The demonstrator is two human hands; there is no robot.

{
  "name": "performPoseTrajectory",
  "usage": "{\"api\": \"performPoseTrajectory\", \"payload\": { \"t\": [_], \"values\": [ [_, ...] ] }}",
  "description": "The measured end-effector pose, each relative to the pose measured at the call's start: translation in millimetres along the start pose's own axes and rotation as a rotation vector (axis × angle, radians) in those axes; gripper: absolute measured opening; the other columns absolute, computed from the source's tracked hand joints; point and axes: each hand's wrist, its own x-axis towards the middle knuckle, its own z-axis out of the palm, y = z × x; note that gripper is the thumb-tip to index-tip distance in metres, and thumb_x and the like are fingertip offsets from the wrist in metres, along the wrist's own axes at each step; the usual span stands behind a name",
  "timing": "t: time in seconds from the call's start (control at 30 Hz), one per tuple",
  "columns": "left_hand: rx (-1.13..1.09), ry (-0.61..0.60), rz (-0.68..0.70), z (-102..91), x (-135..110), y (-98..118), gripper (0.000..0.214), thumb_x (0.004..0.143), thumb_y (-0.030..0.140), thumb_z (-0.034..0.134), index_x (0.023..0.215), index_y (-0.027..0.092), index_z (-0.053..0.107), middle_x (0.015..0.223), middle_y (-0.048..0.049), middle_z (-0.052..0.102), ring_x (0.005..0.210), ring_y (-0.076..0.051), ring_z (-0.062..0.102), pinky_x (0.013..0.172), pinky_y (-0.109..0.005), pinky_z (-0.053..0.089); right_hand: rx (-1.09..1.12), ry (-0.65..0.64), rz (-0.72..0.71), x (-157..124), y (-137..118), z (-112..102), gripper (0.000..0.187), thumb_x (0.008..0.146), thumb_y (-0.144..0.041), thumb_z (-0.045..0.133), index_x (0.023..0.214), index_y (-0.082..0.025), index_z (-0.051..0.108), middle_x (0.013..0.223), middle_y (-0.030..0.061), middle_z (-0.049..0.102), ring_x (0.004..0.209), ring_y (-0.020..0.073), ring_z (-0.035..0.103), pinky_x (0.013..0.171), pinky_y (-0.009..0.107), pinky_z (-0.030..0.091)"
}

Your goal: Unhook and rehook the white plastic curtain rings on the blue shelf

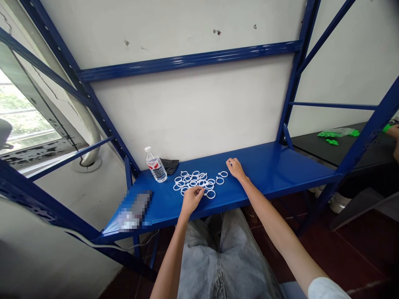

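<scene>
Several thin white plastic rings [193, 183], each with a small tab, lie in an overlapping heap on the blue metal shelf [258, 166]. At the heap's front edge is my left hand [192, 198], its fingers pinched together. One white ring [210, 194] lies just right of those fingertips, its tab close to them; whether they grip it is hard to see. My right hand [236, 168] is on the shelf to the right of the heap, fingers curled in. Two separate rings [220, 180] lie between it and the heap. What the right fingers hold, if anything, is hidden.
A water bottle [156, 165] stands behind the heap at left, beside a black pouch-like item [170, 166]. A blurred dark object [140, 205] lies at the shelf's left end. Blue posts frame both sides. Far right, another person's hand [394, 131] is near green pieces [332, 141] on a black table.
</scene>
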Motion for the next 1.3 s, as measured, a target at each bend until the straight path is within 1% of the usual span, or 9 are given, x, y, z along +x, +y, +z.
{"api": "performPoseTrajectory", "payload": {
  "t": [0.2,0.4,0.57,0.7,0.9,1.07,1.17,1.23,1.3],
  "values": [
    [-0.005,-0.001,0.007,0.4,0.6,-2.5,0.043,0.094,0.055,0.06,0.096,0.017,0.081,0.077,-0.0058,0.075,0.067,-0.02,0.062,0.063,-0.03,0.043,-0.123,0.009,-0.009,3.3,2.2,4.2,0.028,0.105,-0.031,0.052,0.11,-0.018,0.076,0.116,0.0125,0.07,0.106,0.0236,0.064,0.095,0.03,0.046],
    [0.004,0.005,0.019,0.8,-0.3,-1.7,0.041,0.095,0.052,0.059,0.095,0.018,0.08,0.077,-0.0052,0.075,0.067,-0.019,0.062,0.063,-0.029,0.042,-0.132,0.025,-0.019,1.3,0.9,4.5,0.027,0.105,-0.032,0.054,0.108,-0.017,0.076,0.115,0.0127,0.071,0.104,0.0244,0.066,0.09,0.03,0.047],
    [0.126,0.006,0.059,3.7,-1.2,0.4,0.034,0.094,0.045,0.059,0.095,0.018,0.08,0.068,-0.002,0.069,0.063,-0.017,0.061,0.063,-0.029,0.039,-0.111,-0.008,-0.105,-3.6,-1.5,3.8,0.031,0.109,-0.038,0.051,0.116,-0.02,0.075,0.12,0.0129,0.069,0.108,0.0251,0.065,0.091,0.031,0.048],
    [0.211,-0.031,0.077,4.4,-2.9,5.0,0.029,0.094,0.041,0.059,0.094,0.02,0.08,0.069,-0.0009,0.069,0.064,-0.016,0.061,0.064,-0.028,0.038,-0.079,-0.036,-0.144,-3.5,-1.4,3.7,0.026,0.108,-0.03,0.051,0.118,-0.02,0.074,0.118,0.0112,0.071,0.109,0.0234,0.067,0.093,0.031,0.048],
    [0.328,-0.105,0.13,4.5,-6.9,11.2,0.032,0.095,0.05,0.064,0.104,0.023,0.079,0.076,-0.0008,0.069,0.067,-0.016,0.062,0.061,-0.027,0.036,-0.074,-0.062,-0.149,-7.0,-6.8,-0.1,0.025,0.106,-0.032,0.056,0.118,-0.02,0.075,0.114,0.01,0.075,0.105,0.0238,0.069,0.09,0.031,0.05],
    [0.429,-0.02,0.14,8.7,-6.1,8.1,0.027,0.101,0.035,0.055,0.117,0.025,0.075,0.091,-0.0033,0.072,0.078,-0.019,0.067,0.065,-0.027,0.041,-0.142,-0.165,-0.222,-26.4,-26.1,-6.1,0.028,0.105,-0.038,0.058,0.117,-0.022,0.077,0.119,0.0114,0.074,0.111,0.0254,0.068,0.09,0.03,0.051],
    [0.487,0.073,0.159,11.9,-6.5,6.6,0.03,0.103,0.026,0.047,0.119,0.025,0.074,0.105,-0.0064,0.072,0.086,-0.02,0.069,0.069,-0.028,0.046,-0.165,-0.224,-0.298,-47.0,-46.6,-3.5,0.036,0.103,-0.045,0.061,0.127,-0.022,0.074,0.127,0.0122,0.072,0.117,0.0272,0.065,0.097,0.032,0.05],
    [0.528,0.135,0.214,15.0,-8.5,7.1,0.031,0.103,0.027,0.047,0.119,0.024,0.073,0.113,-0.0089,0.071,0.097,-0.023,0.069,0.078,-0.031,0.052,-0.186,-0.255,-0.359,-61.5,-62.6,3.2,0.04,0.104,-0.045,0.061,0.134,-0.021,0.071,0.13,0.013,0.07,0.121,0.028,0.063,0.102,0.035,0.049],
    [0.572,0.158,0.294,19.6,-11.0,8.1,0.031,0.102,0.033,0.053,0.125,0.025,0.072,0.126,-0.0112,0.07,0.116,-0.028,0.065,0.095,-0.04,0.053,-0.206,-0.267,-0.392,-72.9,-78.7,13.1,0.039,0.107,-0.04,0.055,0.138,-0.021,0.068,0.131,0.0134,0.069,0.122,0.0277,0.062,0.104,0.036,0.048]
  ]
}}
